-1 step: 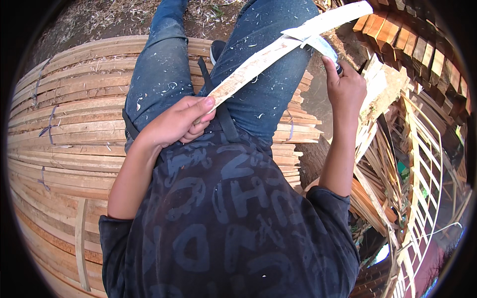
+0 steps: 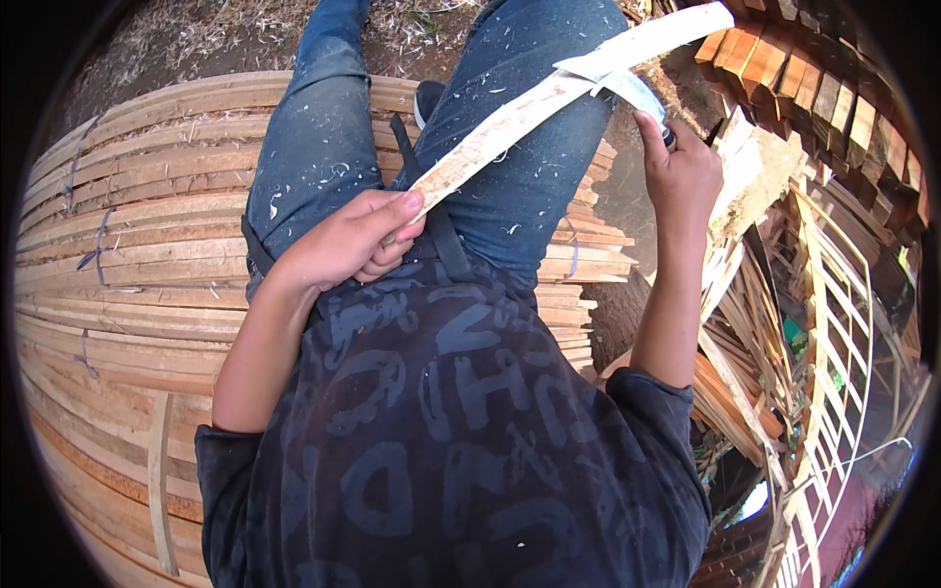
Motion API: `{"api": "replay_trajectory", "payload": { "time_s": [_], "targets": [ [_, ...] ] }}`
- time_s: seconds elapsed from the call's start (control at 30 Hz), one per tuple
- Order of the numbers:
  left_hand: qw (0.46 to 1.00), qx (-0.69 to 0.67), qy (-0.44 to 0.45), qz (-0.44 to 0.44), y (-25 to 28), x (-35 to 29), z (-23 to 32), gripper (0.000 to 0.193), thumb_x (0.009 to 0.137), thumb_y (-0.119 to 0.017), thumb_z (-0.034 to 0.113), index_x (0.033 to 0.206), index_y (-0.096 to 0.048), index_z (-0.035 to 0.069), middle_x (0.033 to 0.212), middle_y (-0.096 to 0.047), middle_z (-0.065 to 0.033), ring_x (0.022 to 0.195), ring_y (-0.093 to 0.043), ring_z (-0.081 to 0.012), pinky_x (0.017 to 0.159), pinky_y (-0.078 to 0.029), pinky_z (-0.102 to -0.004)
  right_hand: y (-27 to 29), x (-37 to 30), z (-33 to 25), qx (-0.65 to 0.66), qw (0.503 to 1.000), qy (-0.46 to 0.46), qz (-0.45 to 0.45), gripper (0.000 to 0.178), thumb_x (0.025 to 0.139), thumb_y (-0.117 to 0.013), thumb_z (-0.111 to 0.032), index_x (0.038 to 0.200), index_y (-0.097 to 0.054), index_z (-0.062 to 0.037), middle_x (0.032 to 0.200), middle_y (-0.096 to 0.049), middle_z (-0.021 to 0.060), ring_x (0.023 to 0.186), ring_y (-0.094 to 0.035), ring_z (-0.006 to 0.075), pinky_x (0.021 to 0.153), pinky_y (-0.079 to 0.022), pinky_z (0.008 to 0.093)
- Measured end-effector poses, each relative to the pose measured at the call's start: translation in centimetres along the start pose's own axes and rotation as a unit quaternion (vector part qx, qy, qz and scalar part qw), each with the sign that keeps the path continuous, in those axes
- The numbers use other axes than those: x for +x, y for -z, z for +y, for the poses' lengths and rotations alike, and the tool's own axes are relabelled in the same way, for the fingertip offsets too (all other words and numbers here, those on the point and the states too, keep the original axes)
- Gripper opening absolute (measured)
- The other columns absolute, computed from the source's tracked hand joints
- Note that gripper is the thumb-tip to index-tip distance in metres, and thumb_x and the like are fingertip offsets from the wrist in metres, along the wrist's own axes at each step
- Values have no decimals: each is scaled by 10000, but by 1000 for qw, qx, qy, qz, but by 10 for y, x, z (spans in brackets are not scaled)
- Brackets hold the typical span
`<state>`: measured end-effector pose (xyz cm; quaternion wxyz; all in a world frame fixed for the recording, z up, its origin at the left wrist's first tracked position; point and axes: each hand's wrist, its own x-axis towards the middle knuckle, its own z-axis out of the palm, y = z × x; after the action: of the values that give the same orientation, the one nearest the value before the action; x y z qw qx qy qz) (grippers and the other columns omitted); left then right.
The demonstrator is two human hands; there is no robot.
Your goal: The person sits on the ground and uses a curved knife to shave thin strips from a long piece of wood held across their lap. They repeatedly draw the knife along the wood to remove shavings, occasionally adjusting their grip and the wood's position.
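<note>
My left hand (image 2: 358, 235) is closed around the near end of a long, pale wooden strip (image 2: 505, 132), thumb on top. The strip slants up and to the right across my thigh (image 2: 564, 167), its far end beyond the knee. In my right hand (image 2: 689, 169) is a knife, gripped by its dark handle. The knife's blade (image 2: 635, 93) lies across the strip toward its far part, touching it. A thin pale sliver juts out beside the blade. The edge of the blade under or against the wood is partly hidden.
Long wooden strips (image 2: 147, 260) in tied bundles lie beneath and left of me. Stacked reddish-brown wood pieces (image 2: 774, 69) stand at the far right. A curved slatted wooden frame (image 2: 818, 363) leans on the right. Shavings litter the ground (image 2: 196, 44) and my jeans.
</note>
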<state>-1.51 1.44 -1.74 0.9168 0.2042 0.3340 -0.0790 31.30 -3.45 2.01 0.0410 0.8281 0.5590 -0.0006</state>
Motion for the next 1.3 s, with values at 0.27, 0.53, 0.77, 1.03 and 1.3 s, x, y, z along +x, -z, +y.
{"api": "replay_trajectory", "payload": {
  "time_s": [0.27, 0.53, 0.77, 1.03, 1.3],
  "targets": [
    [1000, -11, -4, -3, 0, 1, -2, 418, 1004, -382, 417, 701, -370, 131, 508, -257, 77, 404, -194, -34, 362, -140, -227, -3, 2, 0, 11, 1000, -23, -6, 609, 830, -555, -616, 814, -708, -27, 554, -605, 126, 568, -636, 310, 545, -495, 396],
    [1000, 0, 10, -1, 0, 2, -1, 415, 1005, -378, 420, 708, -373, 130, 502, -256, 75, 398, -193, -34, 355, -138, -228, 11, -29, -35, 19, 997, 64, -46, 595, 835, -563, -601, 719, -675, -28, 518, -576, 132, 523, -626, 321, 505, -495, 386],
    [1000, 4, -7, -1, -2, 2, 0, 419, 1003, -382, 429, 705, -370, 133, 499, -248, 81, 395, -189, -34, 351, -140, -225, -3, 6, 17, -3, 1000, 12, -5, 636, 849, -524, -627, 702, -674, -26, 510, -585, 121, 502, -627, 289, 481, -493, 365],
    [1000, 12, 4, -1, -4, 2, -3, 418, 1003, -374, 437, 712, -371, 138, 504, -246, 80, 404, -182, -32, 358, -138, -224, 0, 10, 10, -20, 1000, 5, -14, 609, 827, -546, -639, 743, -690, -53, 472, -555, 90, 475, -611, 263, 476, -486, 361],
    [1000, 6, 15, -1, -6, 8, 5, 408, 1010, -367, 414, 714, -370, 133, 492, -246, 75, 396, -188, -35, 351, -144, -222, -1, -21, -32, 23, 989, 148, -18, 626, 822, -537, -650, 609, -601, -65, 471, -543, 116, 464, -603, 288, 450, -480, 371]
  ]
}}
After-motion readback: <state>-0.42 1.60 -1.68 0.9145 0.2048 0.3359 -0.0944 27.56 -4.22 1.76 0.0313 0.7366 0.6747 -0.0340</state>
